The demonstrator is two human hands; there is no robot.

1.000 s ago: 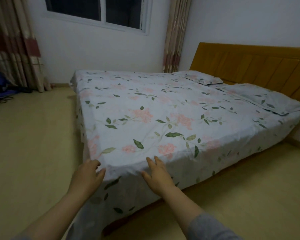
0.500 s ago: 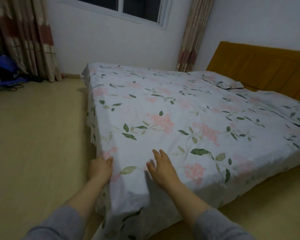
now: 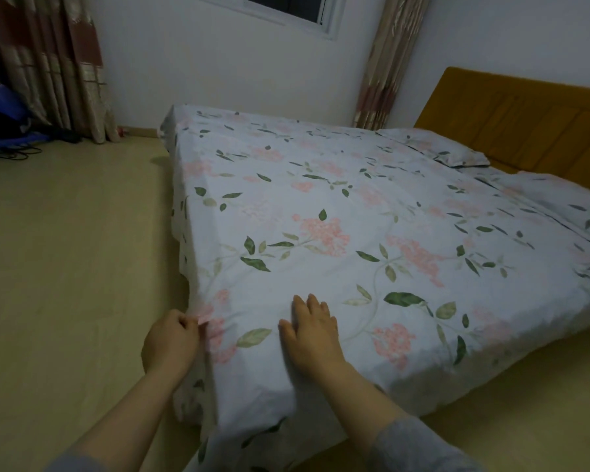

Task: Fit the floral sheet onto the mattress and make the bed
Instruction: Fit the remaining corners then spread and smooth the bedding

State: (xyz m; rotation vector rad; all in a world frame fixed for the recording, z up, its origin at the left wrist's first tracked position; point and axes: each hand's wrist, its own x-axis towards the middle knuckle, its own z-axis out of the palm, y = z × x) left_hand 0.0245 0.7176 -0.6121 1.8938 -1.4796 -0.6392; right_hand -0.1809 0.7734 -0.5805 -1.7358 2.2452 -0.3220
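Dim bedroom. Left hand (image 3: 170,342): fingers curled, pinching the floral sheet (image 3: 320,206) at the left edge of its near corner. Right hand (image 3: 312,338): flat on the sheet top just beside it, fingers straight, slightly apart. Sheet is spread across the whole top and hangs over the corner toward the floor (image 3: 65,267). Pillows (image 3: 433,149) lie at the headboard (image 3: 525,124).

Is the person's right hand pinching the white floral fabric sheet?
No: the right hand lies flat, fingers straight, on the white floral fabric sheet; the left hand pinches it.
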